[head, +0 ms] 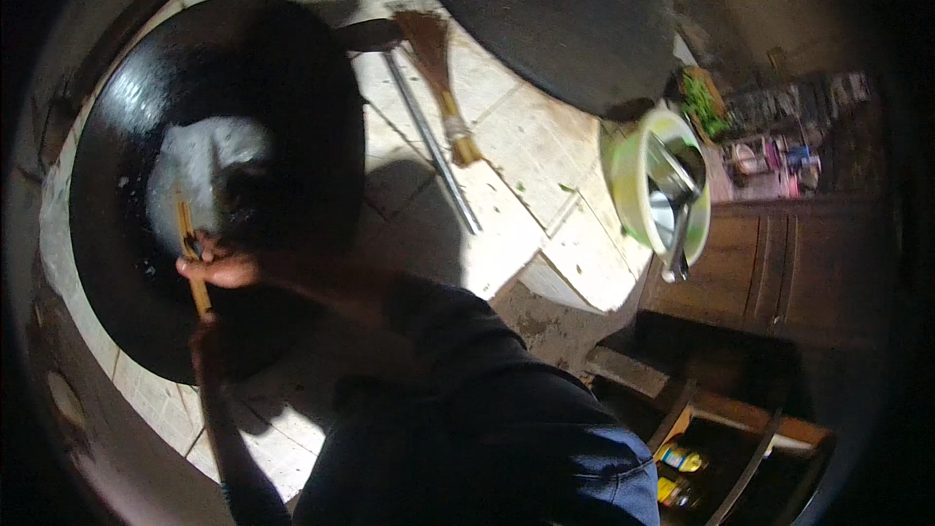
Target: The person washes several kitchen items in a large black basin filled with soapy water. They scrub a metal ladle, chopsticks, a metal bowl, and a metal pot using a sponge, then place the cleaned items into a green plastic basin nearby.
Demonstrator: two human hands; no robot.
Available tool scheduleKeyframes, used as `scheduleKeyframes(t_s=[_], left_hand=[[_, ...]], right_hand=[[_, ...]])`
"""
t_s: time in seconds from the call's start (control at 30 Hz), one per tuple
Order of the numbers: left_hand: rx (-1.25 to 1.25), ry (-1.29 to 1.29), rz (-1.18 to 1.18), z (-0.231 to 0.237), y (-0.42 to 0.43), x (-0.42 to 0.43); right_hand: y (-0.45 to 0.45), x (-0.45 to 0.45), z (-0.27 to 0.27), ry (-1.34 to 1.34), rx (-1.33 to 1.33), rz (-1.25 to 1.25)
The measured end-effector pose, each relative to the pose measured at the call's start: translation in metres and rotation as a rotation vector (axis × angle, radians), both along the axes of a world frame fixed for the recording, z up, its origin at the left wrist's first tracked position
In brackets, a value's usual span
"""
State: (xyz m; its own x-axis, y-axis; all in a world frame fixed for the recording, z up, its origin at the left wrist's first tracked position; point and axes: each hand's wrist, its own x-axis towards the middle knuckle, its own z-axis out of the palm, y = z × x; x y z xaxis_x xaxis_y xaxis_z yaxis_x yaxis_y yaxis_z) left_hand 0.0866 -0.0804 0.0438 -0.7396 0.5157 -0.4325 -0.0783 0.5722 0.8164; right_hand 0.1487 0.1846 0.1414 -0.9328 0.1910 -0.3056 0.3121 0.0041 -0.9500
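Observation:
A large black wok (307,161) fills the left side of the view, with cloudy, whitish liquid (212,146) at its bottom. Over it, my right hand (230,270) grips some yellowish bamboo sticks (199,292), perhaps chopsticks. Their upper ends lie across the liquid in the picture; whether they touch it I cannot tell. My left hand (204,343), dark in shadow, is at the sticks' lower end, its fingers apparently closed around it.
Right of the wok, a short bristle brush (438,73) and a metal tube (434,142) lie on the white tiled counter (518,139). A big dark round pan or lid (555,14) stands beyond. Metal utensils fill a pale green basin (632,183). Bottles (679,459) stand low right, by wooden cabinets (723,256).

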Motion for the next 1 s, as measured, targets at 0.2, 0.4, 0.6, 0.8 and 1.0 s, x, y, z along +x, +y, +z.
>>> scheduleKeyframes(t_s=[0.2, 0.4, 0.6, 0.8, 1.0], left_hand=[[0.467, -0.074, -0.364, -0.015, 0.085, 0.084], [0.404, 0.061, -0.609, 0.057, 0.120, 0.173], [0.302, 0.256, -0.531, 0.070, 0.108, 0.166], [0.455, 0.020, -0.297, 0.034, 0.078, 0.146], [0.196, 0.135, -0.266, 0.018, 0.069, 0.148]], right_hand=[[0.015, 0.067, 0.001, 0.024, -0.922, -0.435], [0.159, 0.214, 0.121, 0.366, -0.169, -0.997], [0.274, 0.456, 0.248, 0.452, 0.916, -1.633], [0.344, 0.678, 0.246, 0.191, 1.306, -2.180], [0.376, 0.807, 0.141, -0.258, 1.143, -2.116]])
